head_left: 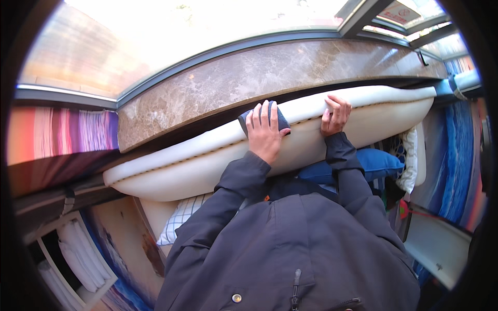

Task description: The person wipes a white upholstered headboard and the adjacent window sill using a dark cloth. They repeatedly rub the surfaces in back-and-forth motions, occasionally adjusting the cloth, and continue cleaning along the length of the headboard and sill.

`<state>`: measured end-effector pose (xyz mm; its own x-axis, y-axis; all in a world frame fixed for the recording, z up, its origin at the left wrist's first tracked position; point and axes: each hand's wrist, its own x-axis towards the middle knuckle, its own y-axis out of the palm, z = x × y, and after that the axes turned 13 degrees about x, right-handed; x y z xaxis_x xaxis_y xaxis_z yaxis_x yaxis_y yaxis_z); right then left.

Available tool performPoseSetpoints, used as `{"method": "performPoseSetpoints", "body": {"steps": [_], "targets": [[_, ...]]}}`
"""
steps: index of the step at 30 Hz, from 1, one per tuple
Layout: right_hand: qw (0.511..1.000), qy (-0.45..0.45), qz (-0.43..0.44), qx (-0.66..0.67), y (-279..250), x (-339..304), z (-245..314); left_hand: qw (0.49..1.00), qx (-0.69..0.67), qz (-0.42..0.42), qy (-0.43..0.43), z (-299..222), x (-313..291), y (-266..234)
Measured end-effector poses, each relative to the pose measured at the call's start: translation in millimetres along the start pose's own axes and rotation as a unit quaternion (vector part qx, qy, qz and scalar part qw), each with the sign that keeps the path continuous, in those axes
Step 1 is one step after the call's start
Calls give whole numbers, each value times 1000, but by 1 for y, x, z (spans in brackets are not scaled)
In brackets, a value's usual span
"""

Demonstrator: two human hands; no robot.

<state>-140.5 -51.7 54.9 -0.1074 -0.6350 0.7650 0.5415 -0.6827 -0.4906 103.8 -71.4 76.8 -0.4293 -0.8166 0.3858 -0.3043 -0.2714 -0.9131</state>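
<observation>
A long white sofa backrest (202,171) with a dark stitched seam stretches in front of me, below the stone windowsill. My left hand (264,137) lies over a dark grey folded cloth (284,122), pressing it on the backrest's top edge, and its fingers cover part of the cloth. To the right, my right hand (336,118) grips the upper part of the same backrest by the seam, its fingers bent and its thumb lower down.
A brown marbled windowsill (207,80) runs behind the backrest under a large window. Blue (378,163) and checked (184,215) cushions lie between the backrest and me. A shelf with folded white cloths (83,249) stands at lower left; striped curtains (62,132) hang at the side.
</observation>
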Motion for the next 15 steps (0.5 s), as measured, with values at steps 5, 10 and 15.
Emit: {"method": "performPoseSetpoints", "body": {"steps": [5,10,15], "targets": [[1000,7,-12,-14,1,-2,-1,1000,-11,3,25,27,-18,4],[1000,-13,-16,-23,2,-2,-3,999,9,41,-31,108,-70,-5],[999,16,-20,-29,1,-2,5,992,51,92,-64,216,-125,-29]]}}
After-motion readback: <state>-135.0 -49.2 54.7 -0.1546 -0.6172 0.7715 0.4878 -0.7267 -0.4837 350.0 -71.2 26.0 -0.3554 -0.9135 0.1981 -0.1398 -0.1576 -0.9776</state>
